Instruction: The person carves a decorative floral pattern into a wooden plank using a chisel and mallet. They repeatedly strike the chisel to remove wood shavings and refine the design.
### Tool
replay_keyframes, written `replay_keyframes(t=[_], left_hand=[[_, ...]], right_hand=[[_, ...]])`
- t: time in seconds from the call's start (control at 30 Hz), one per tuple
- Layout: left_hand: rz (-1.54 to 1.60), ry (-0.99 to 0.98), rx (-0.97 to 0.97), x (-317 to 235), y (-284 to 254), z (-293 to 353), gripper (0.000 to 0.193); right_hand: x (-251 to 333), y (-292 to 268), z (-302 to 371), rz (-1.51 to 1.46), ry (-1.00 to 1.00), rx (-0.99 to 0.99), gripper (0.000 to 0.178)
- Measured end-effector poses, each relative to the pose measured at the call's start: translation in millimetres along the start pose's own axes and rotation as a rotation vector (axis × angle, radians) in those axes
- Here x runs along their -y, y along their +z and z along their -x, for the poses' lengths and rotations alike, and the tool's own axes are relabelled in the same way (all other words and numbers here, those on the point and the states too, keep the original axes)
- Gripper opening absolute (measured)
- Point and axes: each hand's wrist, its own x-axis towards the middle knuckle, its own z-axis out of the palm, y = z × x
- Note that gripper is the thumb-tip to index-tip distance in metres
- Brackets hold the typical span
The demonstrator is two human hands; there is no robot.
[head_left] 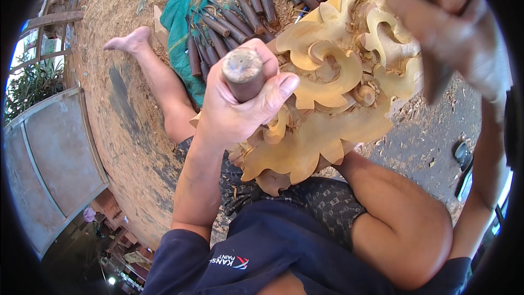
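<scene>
Though protruding — handle [243, 75] inside left grip [241, 117]

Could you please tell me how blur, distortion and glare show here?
Head view, centre and right: the right hand and dark object in it are blurred; the left hand and carved wood look sharper. Head view, left: the grey panel looks bowed; a small light glares lower down.
</scene>
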Motion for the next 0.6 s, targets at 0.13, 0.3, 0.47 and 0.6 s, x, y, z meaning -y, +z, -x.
replay_keyframes(t=[0.13,0.3,0.47,0.6], left_hand=[[-0.070,0.023,-0.053,5.6,7.0,2.3,0.020],[0.115,0.044,0.250,16.3,-33.5,-1.3,0.023],[-0.171,0.164,-0.240,14.1,11.5,8.4,0.021],[-0.316,0.274,-0.381,15.5,20.6,7.3,0.020]], right_hand=[[13.5,-1.6,-2.6,0.119,-0.112,0.148,0.071],[6.1,10.6,9.5,-0.137,0.097,-0.064,0.070],[11.9,22.1,7.3,-0.011,-0.066,0.184,0.069],[-0.3,26.1,10.8,0.000,-0.069,0.039,0.068]])
